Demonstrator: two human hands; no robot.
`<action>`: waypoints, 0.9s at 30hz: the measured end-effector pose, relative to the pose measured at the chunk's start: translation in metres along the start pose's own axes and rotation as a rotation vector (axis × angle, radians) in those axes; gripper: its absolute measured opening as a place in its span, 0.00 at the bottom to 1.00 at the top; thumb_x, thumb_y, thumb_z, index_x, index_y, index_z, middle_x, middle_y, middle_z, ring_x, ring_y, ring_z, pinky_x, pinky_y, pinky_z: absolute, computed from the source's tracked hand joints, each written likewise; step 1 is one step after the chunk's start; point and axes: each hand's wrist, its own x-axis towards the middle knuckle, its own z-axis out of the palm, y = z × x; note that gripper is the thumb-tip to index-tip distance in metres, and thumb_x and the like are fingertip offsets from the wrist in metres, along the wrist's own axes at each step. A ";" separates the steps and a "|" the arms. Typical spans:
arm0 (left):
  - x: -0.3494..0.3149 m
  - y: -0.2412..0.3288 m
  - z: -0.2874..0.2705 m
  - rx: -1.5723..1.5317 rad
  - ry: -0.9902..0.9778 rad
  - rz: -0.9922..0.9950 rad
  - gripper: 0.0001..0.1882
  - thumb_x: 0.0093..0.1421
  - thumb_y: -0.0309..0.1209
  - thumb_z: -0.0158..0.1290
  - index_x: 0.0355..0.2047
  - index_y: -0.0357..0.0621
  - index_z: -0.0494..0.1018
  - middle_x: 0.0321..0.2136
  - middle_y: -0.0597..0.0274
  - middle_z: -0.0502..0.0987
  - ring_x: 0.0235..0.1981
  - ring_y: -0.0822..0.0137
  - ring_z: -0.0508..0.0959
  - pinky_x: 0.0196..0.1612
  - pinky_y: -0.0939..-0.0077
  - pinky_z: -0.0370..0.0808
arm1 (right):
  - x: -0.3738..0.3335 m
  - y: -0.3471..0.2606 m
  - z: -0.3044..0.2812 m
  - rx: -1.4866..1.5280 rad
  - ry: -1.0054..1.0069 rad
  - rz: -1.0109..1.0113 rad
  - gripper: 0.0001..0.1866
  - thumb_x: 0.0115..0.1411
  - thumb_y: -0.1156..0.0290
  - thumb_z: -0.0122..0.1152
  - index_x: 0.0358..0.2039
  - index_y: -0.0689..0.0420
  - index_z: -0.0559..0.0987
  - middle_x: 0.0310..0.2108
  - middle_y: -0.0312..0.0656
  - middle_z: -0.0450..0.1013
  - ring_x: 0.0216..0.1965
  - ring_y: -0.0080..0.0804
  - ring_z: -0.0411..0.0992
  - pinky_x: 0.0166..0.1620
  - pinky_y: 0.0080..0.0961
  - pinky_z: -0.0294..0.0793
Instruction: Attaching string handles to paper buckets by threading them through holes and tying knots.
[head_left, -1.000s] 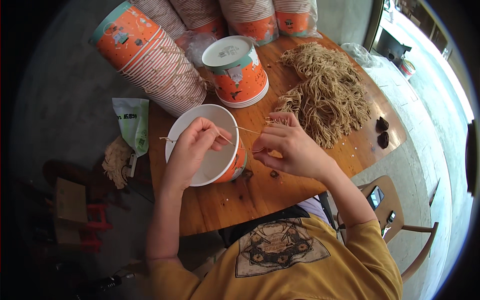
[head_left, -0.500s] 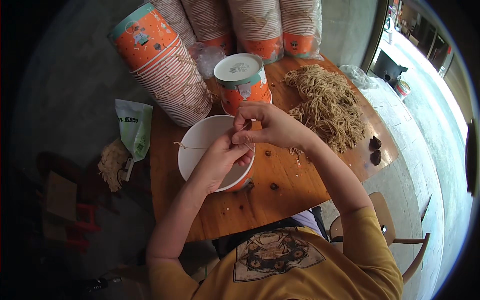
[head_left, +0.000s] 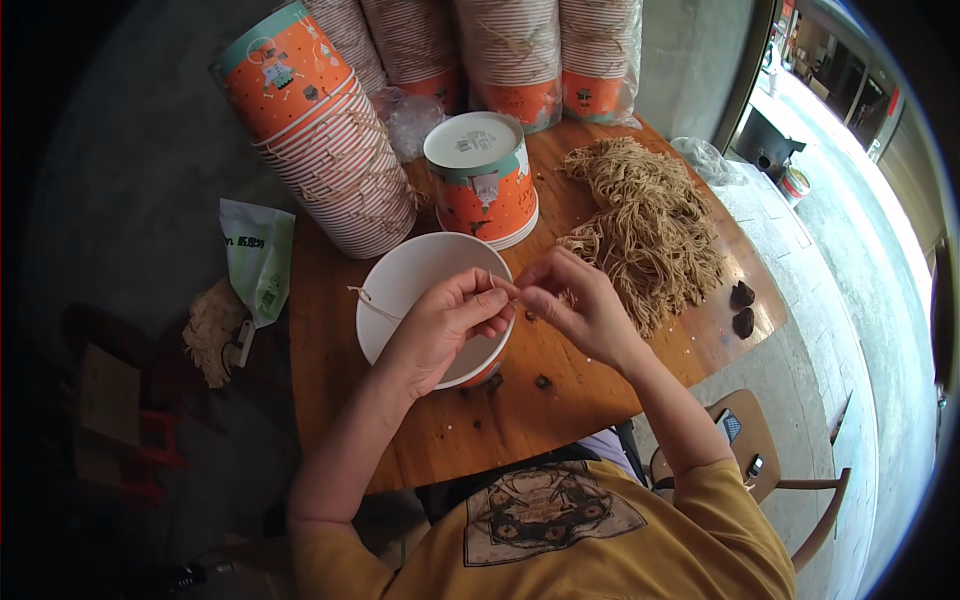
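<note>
A paper bucket (head_left: pixel 415 262), white inside and orange outside, stands upright at the table's near side. A thin tan cord (head_left: pixel 378 308) comes through its left wall with a knotted end outside and runs into the bucket under my left hand. Over the bucket's opening, my left hand (head_left: pixel 452 322) is closed, thumb and index finger pinching the cord near the right rim. My right hand (head_left: pixel 578 302) meets it there, its thumb and index finger also pinched on the cord. The fingertips hide most of the cord between them.
Behind stand an upside-down orange bucket (head_left: pixel 482 205), a leaning stack of buckets (head_left: pixel 335 165) and several bagged stacks (head_left: pixel 510 60). A heap of tan cords (head_left: pixel 655 225) lies right, near two dark lumps (head_left: pixel 742 309). A chair (head_left: pixel 752 425) stands right of the table.
My right hand has moved down and to the right, from above my left hand to beside its fingertips. The view has shifted slightly.
</note>
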 end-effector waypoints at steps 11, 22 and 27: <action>0.005 0.002 0.001 0.059 -0.014 -0.035 0.07 0.64 0.31 0.49 0.40 0.42 0.71 0.32 0.68 0.74 0.33 0.79 0.72 0.39 0.84 0.70 | -0.008 -0.004 0.008 0.451 0.032 0.346 0.05 0.59 0.71 0.57 0.31 0.58 0.73 0.26 0.29 0.68 0.28 0.13 0.64 0.30 0.12 0.63; 0.007 0.005 -0.007 -0.053 -0.060 -0.169 0.09 0.63 0.28 0.49 0.43 0.41 0.70 0.36 0.66 0.74 0.38 0.76 0.74 0.42 0.80 0.72 | -0.021 -0.022 0.027 -0.052 0.103 0.016 0.05 0.53 0.75 0.62 0.29 0.59 0.75 0.24 0.39 0.70 0.23 0.29 0.70 0.27 0.24 0.71; 0.005 0.010 0.005 0.095 -0.026 -0.109 0.08 0.59 0.25 0.50 0.40 0.39 0.69 0.33 0.65 0.72 0.32 0.77 0.72 0.34 0.83 0.71 | 0.002 -0.016 -0.004 -0.194 0.065 -0.157 0.08 0.53 0.83 0.56 0.35 0.59 0.75 0.33 0.40 0.69 0.31 0.28 0.71 0.33 0.22 0.70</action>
